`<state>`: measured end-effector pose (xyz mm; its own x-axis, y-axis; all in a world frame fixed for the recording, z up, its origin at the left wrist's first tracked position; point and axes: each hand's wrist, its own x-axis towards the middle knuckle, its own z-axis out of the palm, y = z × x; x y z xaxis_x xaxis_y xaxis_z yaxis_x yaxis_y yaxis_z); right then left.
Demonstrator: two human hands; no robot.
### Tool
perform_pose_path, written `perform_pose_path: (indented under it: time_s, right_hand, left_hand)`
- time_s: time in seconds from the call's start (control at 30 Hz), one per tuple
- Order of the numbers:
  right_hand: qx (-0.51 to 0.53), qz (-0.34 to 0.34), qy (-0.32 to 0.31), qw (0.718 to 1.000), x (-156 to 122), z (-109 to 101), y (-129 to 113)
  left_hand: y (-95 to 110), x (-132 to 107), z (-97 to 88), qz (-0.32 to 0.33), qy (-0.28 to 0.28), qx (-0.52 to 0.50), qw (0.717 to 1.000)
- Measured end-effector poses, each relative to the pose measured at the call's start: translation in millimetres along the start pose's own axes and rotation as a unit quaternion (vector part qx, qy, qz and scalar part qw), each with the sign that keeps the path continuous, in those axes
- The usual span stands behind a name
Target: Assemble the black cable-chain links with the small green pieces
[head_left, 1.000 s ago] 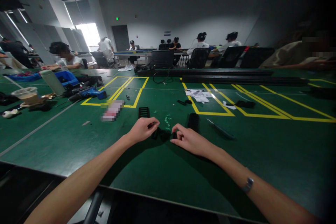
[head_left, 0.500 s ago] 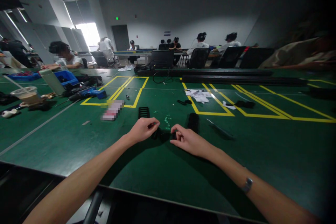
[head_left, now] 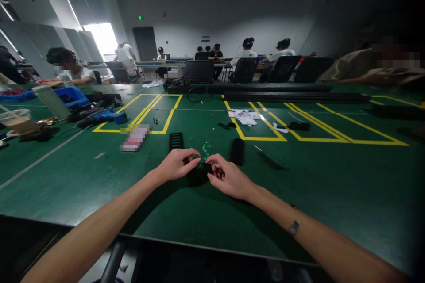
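My left hand (head_left: 179,164) is over the green table, its thumb and forefinger slightly apart with nothing visible between them. My right hand (head_left: 229,177) faces it, fingers curled round a small black part (head_left: 207,169), mostly hidden by the fingers. Small shiny clear pieces (head_left: 206,147) lie scattered just beyond my fingertips. A black slotted tray (head_left: 175,140) rests behind my left hand, and a dark black block (head_left: 237,151) behind my right. Dark shadow under the hands hides what lies there.
A blue power drill (head_left: 109,116), a green bottle (head_left: 51,101) and a drink cup (head_left: 18,120) stand at left. White papers (head_left: 245,116) lie within yellow tape lines. A thin tool (head_left: 270,158) is at right. Long black bars (head_left: 295,97) cross the back. Other people sit beyond.
The view has shifted, so the table items appear further left. My left thumb and forefinger have parted from a pinch. My right hand keeps its curl round the black part.
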<state>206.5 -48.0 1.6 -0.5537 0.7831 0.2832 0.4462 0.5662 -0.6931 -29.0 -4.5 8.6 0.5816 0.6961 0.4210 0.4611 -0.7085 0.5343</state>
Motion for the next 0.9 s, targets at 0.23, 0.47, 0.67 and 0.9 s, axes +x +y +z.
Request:
perform_pose_path:
  time_s: [0.23,0.47,0.67,0.9]
  right_hand:
    - [0.007,-0.010,0.012,1.000,-1.5,3.7,2.4]
    - [0.014,-0.014,0.006,1.000,-1.8,4.4,2.0]
    - [0.014,-0.019,0.029,0.999,-2.2,3.8,2.1]
    - [0.020,-0.023,0.053,0.998,-0.5,4.4,5.8]
  left_hand:
    - [11.8,-1.9,1.0,0.046,-0.054,-0.011,0.997]
    - [15.4,-1.9,-0.2,0.042,-0.080,-0.013,0.996]
    - [13.7,-1.0,-1.9,0.022,-0.085,-0.029,0.996]
    - [11.7,-1.5,0.2,0.008,-0.064,-0.030,0.997]
